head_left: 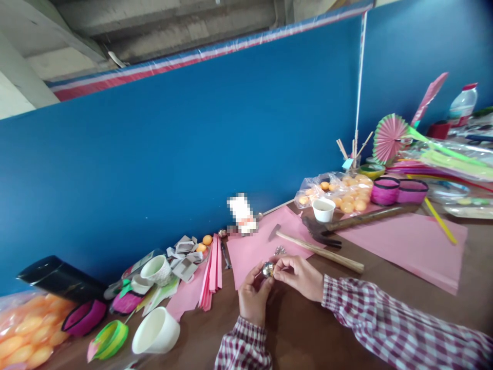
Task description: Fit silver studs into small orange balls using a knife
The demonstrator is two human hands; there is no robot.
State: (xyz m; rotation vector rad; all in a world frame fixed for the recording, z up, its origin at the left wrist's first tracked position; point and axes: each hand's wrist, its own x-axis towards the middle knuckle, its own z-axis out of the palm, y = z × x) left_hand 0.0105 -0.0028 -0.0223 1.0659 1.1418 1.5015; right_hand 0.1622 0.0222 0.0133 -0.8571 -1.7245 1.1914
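A small shiny silver ball (267,269) is held between the fingertips of my left hand (254,295), just above the brown table. My right hand (302,276) meets it from the right, thumb and forefinger pinched against the ball's side; whatever lies in that pinch is too small to make out. Just beyond my hands, a little heap of small silvery bits (280,250) rests on a pink paper sheet (254,252). A small hammer (319,249) with a wooden handle lies across the paper, and a larger claw hammer (370,217) lies behind it.
White cups (156,331), pink paper strips (211,272) and a bag of orange balls (31,329) stand to the left. Another bag of orange balls (348,195), a small white cup (324,209) and a paper fan (390,139) are at right. A blue partition (192,144) rises behind.
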